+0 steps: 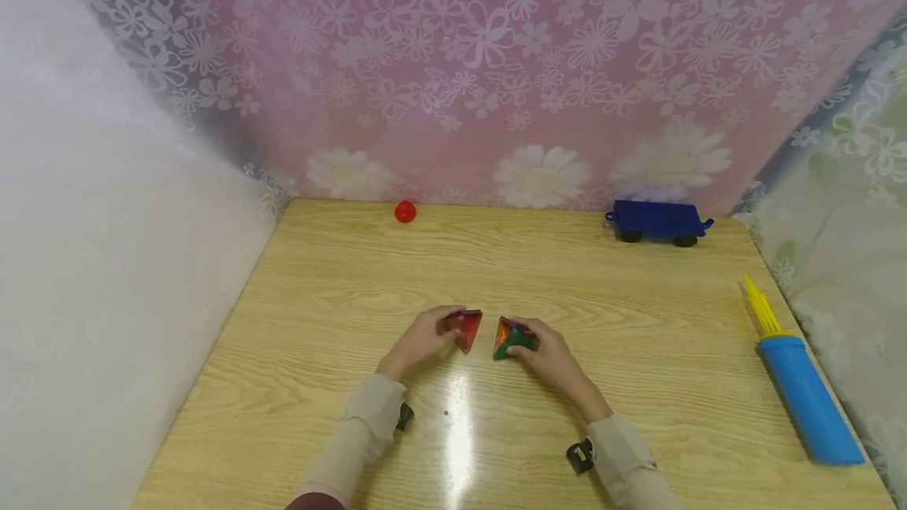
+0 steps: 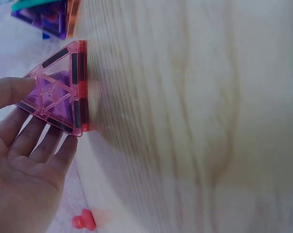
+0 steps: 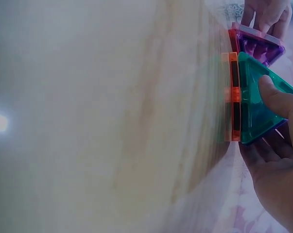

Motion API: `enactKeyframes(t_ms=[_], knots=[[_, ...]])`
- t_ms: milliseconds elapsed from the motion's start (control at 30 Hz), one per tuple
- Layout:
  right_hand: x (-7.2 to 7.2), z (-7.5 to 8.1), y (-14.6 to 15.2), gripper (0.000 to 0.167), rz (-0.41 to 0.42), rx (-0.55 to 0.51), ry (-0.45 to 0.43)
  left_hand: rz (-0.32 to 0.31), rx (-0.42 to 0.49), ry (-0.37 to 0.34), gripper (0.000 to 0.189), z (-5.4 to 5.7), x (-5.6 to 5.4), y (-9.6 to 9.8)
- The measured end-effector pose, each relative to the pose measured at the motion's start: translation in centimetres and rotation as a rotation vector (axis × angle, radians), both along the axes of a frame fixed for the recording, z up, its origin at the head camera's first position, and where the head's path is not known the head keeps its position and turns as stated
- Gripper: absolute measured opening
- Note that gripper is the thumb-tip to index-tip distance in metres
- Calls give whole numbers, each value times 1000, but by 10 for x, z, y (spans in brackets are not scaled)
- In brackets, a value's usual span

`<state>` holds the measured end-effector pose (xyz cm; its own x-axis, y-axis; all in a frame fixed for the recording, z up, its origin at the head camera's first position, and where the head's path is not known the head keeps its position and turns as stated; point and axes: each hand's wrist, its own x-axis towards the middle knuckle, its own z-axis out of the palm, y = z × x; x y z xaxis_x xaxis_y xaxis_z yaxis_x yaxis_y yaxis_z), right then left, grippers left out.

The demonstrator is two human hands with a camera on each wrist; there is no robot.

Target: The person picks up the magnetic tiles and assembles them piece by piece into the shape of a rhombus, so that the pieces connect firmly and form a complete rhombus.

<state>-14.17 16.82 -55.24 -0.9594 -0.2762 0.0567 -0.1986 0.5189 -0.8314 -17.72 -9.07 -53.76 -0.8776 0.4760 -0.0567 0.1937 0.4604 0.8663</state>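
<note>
My left hand (image 1: 421,341) pinches a small group of triangular magnetic tiles (image 1: 470,329), near the middle of the table. In the left wrist view a clear pink tile (image 2: 51,99) faces the camera, with a purple one behind it and a red one along the tabletop. Just to the right, my right hand (image 1: 556,354) holds a second group by its sides. The thumb lies on a green triangular tile (image 3: 263,104), and an orange tile (image 3: 234,97) stands at the tabletop side. A narrow gap separates the two groups in the head view.
On the wooden table (image 1: 340,274), a small red piece (image 1: 405,212) lies at the back edge. A blue wheeled toy car base (image 1: 657,221) stands at the back right. Along the right edge lies a blue hand pump (image 1: 811,400) with a yellow pronged end. Floral curtains (image 1: 453,85) border the back.
</note>
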Motion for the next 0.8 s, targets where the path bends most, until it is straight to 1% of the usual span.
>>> enactKeyframes(t_ms=[100, 200, 267, 433, 633, 800], knots=[[-1, 0, 0, 52, -2, 7, 14, -42, -4, 28, 42, -1, 1, 5], [-3, 1, -1, 50, -1, 7, 28, -80, 10, 44, 41, -1, 2, 10], [-3, 1, -2, 49, 3, 7, 31, -92, 13, 42, 41, 0, 2, 13], [-4, 4, -3, 49, 15, 13, 33, -96, 3, 35, 41, 1, 4, 20], [-5, 4, -3, 49, 11, 29, 36, -92, 0, 45, 43, -2, 5, 21], [-5, 4, -4, 49, 11, 52, 36, -97, -20, 66, 46, -4, 4, 22]])
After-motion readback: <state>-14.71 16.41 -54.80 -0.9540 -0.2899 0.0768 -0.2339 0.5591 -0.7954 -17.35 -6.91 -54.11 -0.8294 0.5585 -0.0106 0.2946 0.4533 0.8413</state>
